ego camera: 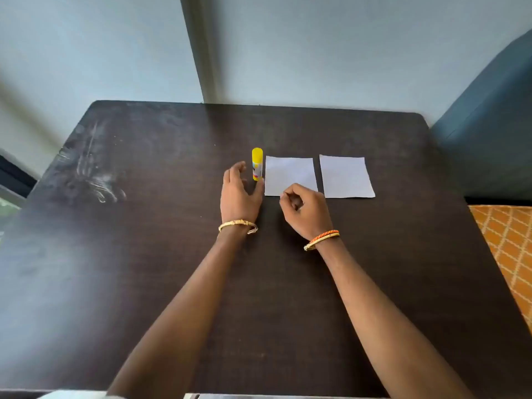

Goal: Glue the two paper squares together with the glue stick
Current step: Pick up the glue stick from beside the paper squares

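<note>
A yellow glue stick (257, 164) stands upright, capped, on the dark table (144, 254). Two white paper squares lie flat to its right: the left square (289, 174) close beside it and the right square (345, 177) a small gap further on. My left hand (239, 194) is spread around the base of the glue stick, thumb near its right side, fingers on its left, without gripping it. My right hand (305, 210) hovers with loosely curled fingers over the near right corner of the left square and holds nothing.
Pale scratch marks (92, 174) streak the table's far left. A blue upholstered seat (489, 133) stands against the table's right edge, with an orange patterned floor (506, 249) below it. The wall runs directly behind the table's far edge.
</note>
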